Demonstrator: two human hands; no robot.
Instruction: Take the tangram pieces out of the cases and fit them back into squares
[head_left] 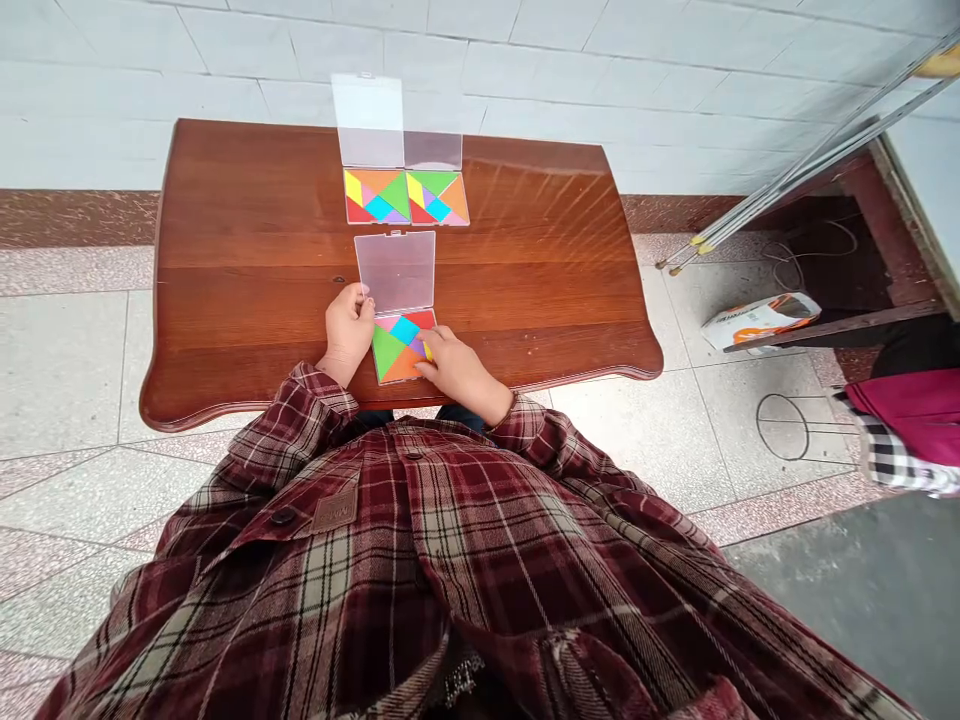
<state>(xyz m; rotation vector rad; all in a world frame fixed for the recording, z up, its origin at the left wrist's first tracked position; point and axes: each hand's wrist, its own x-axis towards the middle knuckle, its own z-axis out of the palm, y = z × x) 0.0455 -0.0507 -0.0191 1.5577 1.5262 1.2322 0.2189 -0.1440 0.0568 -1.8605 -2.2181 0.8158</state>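
Your left hand (349, 325) closes on the edge of the clear plastic case (395, 270), apparently to steady it open on the wooden table (240, 300), while your right hand (457, 368) reaches narrowly over the tangram pieces (401, 350) in its tray, fingertips at a yellow piece (427, 350), though whether they grip it you cannot tell.

Between the left hand (349, 330) and the right hand (457, 365) lay a tangram case (401, 350), and its open clear lid (395, 270) stood in the way straight ahead. Farther ahead sat a second case (376, 196) and a third case (438, 197). A hand could pass outward across the wooden table (540, 300), on either side of the grip.
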